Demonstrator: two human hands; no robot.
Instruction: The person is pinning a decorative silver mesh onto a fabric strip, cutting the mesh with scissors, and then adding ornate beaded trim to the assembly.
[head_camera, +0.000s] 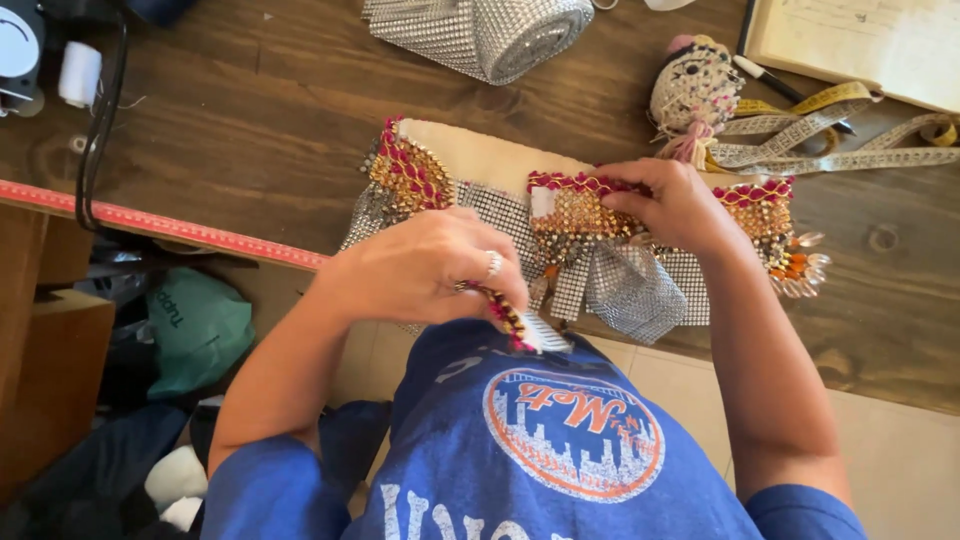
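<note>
Centre frame, beaded costume belt (480, 190) lies on the wooden desk (250, 120). Right hand (670, 205) pinches its pink trim, fingers closed. Left hand (430, 265) curls shut around a loose beaded strip (510, 318) at the desk's edge.

Soft, even daylight, sharp focus, faint shadows, slight wide-angle stretching near the edges.

Head view. A beaded costume piece (590, 215) with pink and gold trim and silver rhinestone mesh lies at the near edge of the wooden table (260, 120). The right hand (675, 205) presses on its upper trim; the left hand (430, 265) pinches a beaded trim strip (510, 318) just below the piece. A rhinestone mesh roll (490, 30) lies beyond the piece, measuring tapes (820, 130) to its right.
</note>
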